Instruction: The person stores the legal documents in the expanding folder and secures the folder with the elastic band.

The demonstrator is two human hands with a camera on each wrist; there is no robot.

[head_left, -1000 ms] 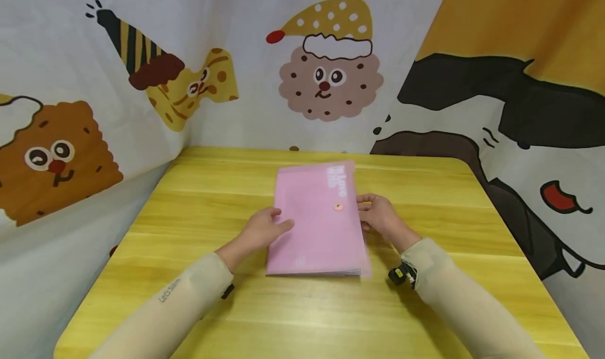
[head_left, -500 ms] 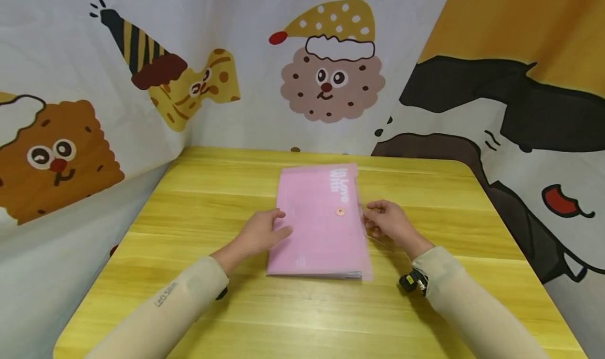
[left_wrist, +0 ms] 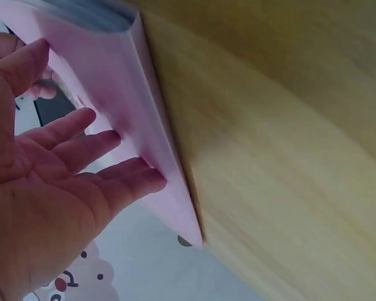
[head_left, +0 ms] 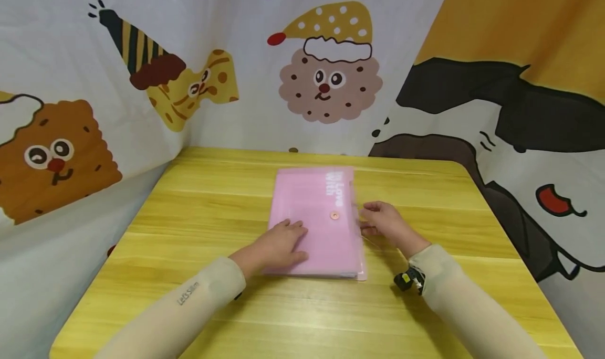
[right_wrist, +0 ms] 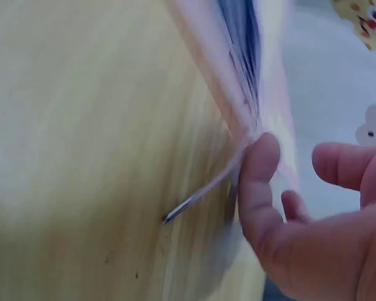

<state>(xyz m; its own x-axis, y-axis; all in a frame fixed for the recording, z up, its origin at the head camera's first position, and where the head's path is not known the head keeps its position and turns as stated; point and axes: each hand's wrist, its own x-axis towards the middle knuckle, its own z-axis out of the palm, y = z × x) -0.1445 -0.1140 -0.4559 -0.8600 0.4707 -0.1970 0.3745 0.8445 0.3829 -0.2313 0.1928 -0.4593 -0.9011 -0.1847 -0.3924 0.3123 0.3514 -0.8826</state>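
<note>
A pink plastic document folder [head_left: 314, 196] with white lettering and a round button [head_left: 334, 215] lies on the table in the head view. My left hand [head_left: 279, 246] rests on its lower left part with fingers spread; the left wrist view shows those fingertips against the pink cover [left_wrist: 106, 75]. My right hand [head_left: 386, 225] is at the folder's right edge. There the right wrist view shows one digit touching the edge where a thin cord [right_wrist: 207, 185] comes out, while the others stand apart from it. Grey-blue sheets [right_wrist: 241, 37] show inside the parted edge.
The wooden table [head_left: 208, 201] has a yellow, glossy top. Behind it and at both sides hangs a white cloth [head_left: 250, 123] printed with cartoon biscuits. A small black device [head_left: 408, 280] sits on the right wrist.
My left hand has gone from holding the folder's left edge to lying flat on its front. The right hand has drawn slightly away from the right edge, and the cord now shows beside it.
</note>
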